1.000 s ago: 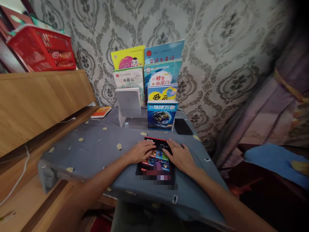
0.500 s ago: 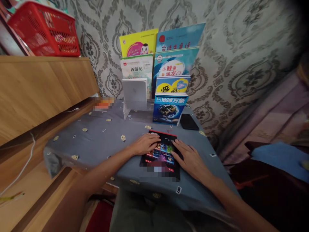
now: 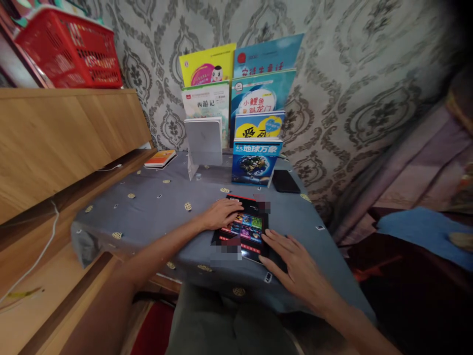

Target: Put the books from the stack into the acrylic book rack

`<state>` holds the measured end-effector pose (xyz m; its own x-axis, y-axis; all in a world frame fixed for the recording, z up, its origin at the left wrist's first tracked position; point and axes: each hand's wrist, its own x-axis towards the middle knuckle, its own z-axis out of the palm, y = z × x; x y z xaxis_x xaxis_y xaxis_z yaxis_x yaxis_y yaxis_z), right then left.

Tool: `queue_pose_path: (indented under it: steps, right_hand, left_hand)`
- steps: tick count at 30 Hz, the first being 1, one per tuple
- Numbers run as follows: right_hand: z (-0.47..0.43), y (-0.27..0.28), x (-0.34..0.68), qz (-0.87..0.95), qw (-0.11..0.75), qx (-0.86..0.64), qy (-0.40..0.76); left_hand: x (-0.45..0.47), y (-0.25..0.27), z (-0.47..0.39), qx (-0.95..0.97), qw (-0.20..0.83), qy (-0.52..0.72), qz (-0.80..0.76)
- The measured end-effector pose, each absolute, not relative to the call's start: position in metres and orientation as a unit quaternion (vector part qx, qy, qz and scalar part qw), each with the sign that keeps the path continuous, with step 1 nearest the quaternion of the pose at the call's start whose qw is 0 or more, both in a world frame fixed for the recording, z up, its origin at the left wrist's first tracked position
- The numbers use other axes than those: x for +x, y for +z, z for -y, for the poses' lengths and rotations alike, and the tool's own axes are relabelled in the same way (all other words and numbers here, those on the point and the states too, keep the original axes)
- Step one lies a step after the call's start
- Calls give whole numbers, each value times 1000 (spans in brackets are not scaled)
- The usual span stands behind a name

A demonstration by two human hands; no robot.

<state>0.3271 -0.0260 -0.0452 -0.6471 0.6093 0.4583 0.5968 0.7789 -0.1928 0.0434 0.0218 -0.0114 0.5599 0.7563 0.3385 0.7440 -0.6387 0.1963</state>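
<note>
A black book [image 3: 247, 232] with a red top edge and rows of small coloured pictures lies flat near the front of the table; part of it is blurred out. Spread over its upper left part is my left hand [image 3: 222, 214], fingers outstretched. My right hand [image 3: 290, 256] rests by the book's right edge, fingers apart, the fingertips touching or just beside that edge. Neither hand grips anything.
Behind the book, a clear stand holds several upright books [image 3: 254, 162]. A black phone [image 3: 286, 181] lies to its right. An orange book [image 3: 160, 159] lies at the back left. A red basket [image 3: 88, 54] sits on the wooden cabinet [image 3: 74, 128].
My right hand has slid down along the book's right edge, nearer to me. My left hand stays on the upper left part. The view has shifted slightly.
</note>
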Motion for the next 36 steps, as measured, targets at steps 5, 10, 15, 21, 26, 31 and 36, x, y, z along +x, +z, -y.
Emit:
queue_pose_path:
  steps: [5,10,15,21,26,31,36]
  right_hand:
    - [41,-47,330,907,271,-323,11]
    - [40,-43,331,905,282,-319,3]
    - [36,-37,330,902,295,-315,5]
    - [37,-32,331,912,273,-307,2]
    - [40,-29,327,916,273,-293,-17]
    - [40,-32,322,908,295,-291,-57]
    - [35,-27,319,907,299,-275,-111]
  left_hand:
    - [44,-13,-22,883,9,201,-423]
    - [47,-12,-20,885,-23,195,-422]
    - [51,-7,-13,882,-63,170,-434]
    - [61,-1,3,877,-64,170,-445]
    - [67,3,21,881,-42,147,-447]
    - [73,10,43,892,10,124,-435]
    - [81,14,64,907,13,104,-408]
